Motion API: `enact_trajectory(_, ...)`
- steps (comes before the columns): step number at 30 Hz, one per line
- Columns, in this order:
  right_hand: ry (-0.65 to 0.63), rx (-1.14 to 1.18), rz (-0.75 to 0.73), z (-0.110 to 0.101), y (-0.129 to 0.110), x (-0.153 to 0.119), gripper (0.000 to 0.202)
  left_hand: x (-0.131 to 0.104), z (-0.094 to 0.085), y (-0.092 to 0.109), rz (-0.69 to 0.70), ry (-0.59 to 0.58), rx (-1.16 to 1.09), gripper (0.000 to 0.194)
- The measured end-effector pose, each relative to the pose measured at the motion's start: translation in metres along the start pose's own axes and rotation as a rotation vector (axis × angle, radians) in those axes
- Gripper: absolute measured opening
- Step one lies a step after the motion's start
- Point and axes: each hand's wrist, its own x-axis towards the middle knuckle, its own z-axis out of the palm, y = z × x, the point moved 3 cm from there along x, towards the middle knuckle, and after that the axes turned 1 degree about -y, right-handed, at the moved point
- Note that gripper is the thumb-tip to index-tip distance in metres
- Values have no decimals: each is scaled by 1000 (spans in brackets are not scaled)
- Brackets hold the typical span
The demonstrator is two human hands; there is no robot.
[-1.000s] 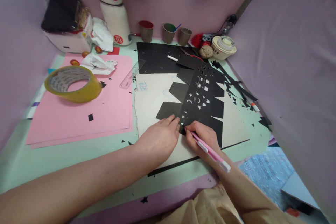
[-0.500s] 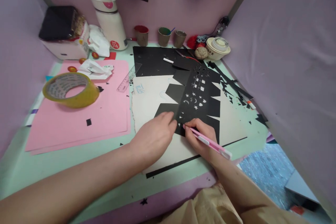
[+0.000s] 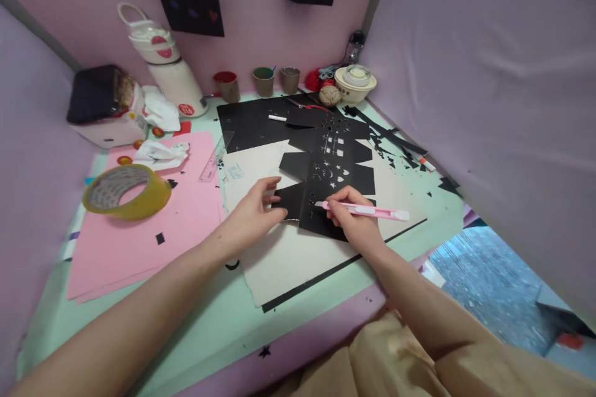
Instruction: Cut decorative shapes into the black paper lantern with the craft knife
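A black paper (image 3: 356, 177) with cut-out stars, hearts, moons and window shapes lies on a white board (image 3: 274, 260). Its left side has pointed flaps. My left hand (image 3: 256, 208) is at the lower left flap, thumb and fingers apart around its edge, and that flap is slightly raised. A pink craft knife (image 3: 367, 209) is in my right hand (image 3: 356, 223), held almost level, its blade pointing left just over the lower part of the black paper.
Pink sheets (image 3: 195, 198) with a yellow tape roll (image 3: 158, 195) lie on the left. At the back stand a white bottle (image 3: 174, 84), cups (image 3: 264, 82) and a lidded bowl (image 3: 354, 84). Black scraps (image 3: 395, 136) are on the right; a ruler (image 3: 215, 158) lies beside the board.
My left hand has moved left and its fingers have spread at the flap. The knife has lifted and tipped flatter in my right hand. The whole view has shifted.
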Motion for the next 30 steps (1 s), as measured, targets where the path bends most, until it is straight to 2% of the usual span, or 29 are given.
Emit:
enact_trajectory(3, 7, 78, -1, -2, -1, 1, 13, -6, 2, 9, 141, -133, 90, 76)
enact_trajectory(5, 5, 92, -6, -2, -2, 1, 14, -12, 8, 14, 224, -151, 175, 82)
enact_trajectory(12, -6, 91, -19, -1, -5, 0, 13, -13, 26, 17, 326, -78, 386, 42)
enact_trajectory(15, -6, 89, -10, -2, -6, 1, 15, -12, 24, 19, 255, -36, 404, 19)
enact_trajectory(18, -10, 118, 7, -2, -6, 1, 15, -18, 19, 21, 99, 11, 368, 16)
enact_trajectory(20, -9, 124, 13, -3, -7, 1, 14, -24, 16, 22, 7, -18, 295, 15)
enact_trajectory(24, -2, 101, -9, -4, -7, 1, 16, -30, 9, 25, -122, -88, 37, 22)
enact_trajectory(27, -6, 128, -6, -4, -6, 1, 15, -34, 10, 26, -203, -67, -214, 30)
enact_trajectory(30, -9, 174, 6, -3, -3, 2, 13, -46, 21, 27, -273, -8, -516, 35)
